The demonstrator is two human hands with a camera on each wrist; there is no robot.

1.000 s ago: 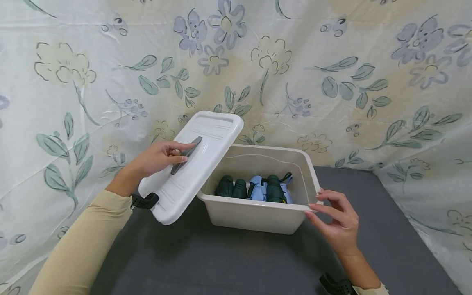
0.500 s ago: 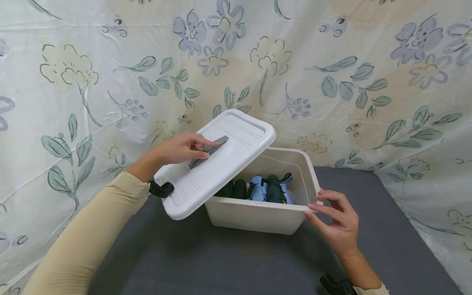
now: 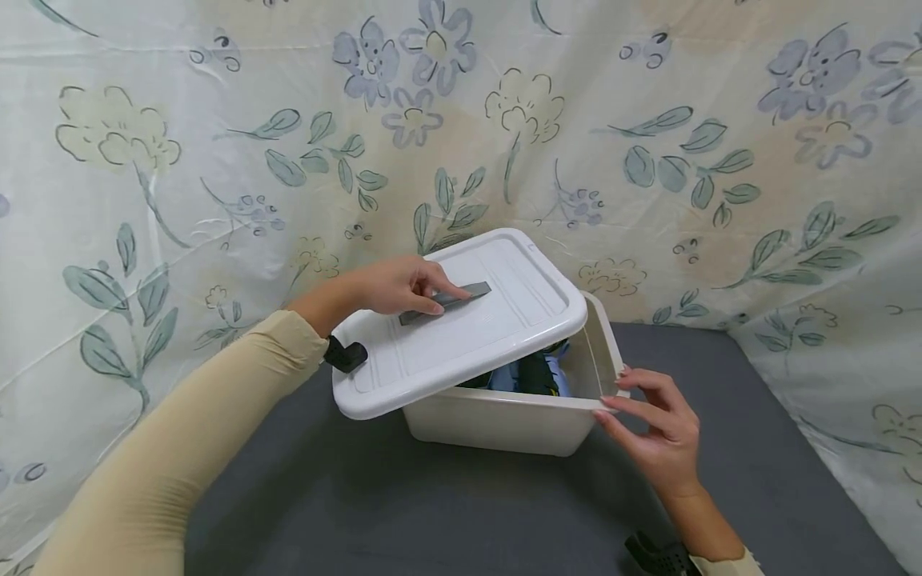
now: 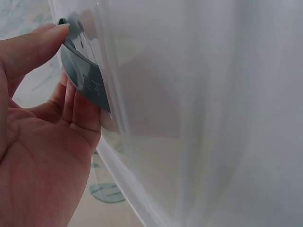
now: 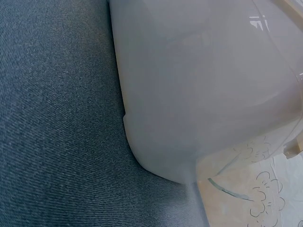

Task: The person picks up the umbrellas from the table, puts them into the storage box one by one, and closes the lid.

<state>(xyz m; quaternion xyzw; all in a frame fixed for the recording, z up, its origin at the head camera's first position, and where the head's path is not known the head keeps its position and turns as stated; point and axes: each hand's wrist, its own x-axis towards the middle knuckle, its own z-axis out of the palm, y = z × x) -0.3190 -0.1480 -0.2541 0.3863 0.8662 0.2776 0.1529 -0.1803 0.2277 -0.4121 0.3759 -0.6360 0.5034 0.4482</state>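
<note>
In the head view my left hand (image 3: 406,288) pinches the grey handle (image 3: 461,298) on top of a white lid (image 3: 504,320). The left wrist view shows thumb and fingers curled round that handle (image 4: 87,78). Tilted, the lid hangs over the left and middle of a cream plastic box (image 3: 497,424), whose right end stays uncovered. Inside, a dark green rolled bundle (image 3: 536,374) and light blue items (image 3: 504,378) show in part; the lid hides the others. My right hand (image 3: 659,432) pinches the box's near right corner at the rim.
The box stands on a dark grey cloth surface (image 3: 432,512), seen also beside the box wall in the right wrist view. A floral curtain (image 3: 648,200) hangs behind and along both sides.
My left hand has carried the lid rightward over the box, and it now lies flatter. More of the bundles are covered. The right hand keeps its place at the corner.
</note>
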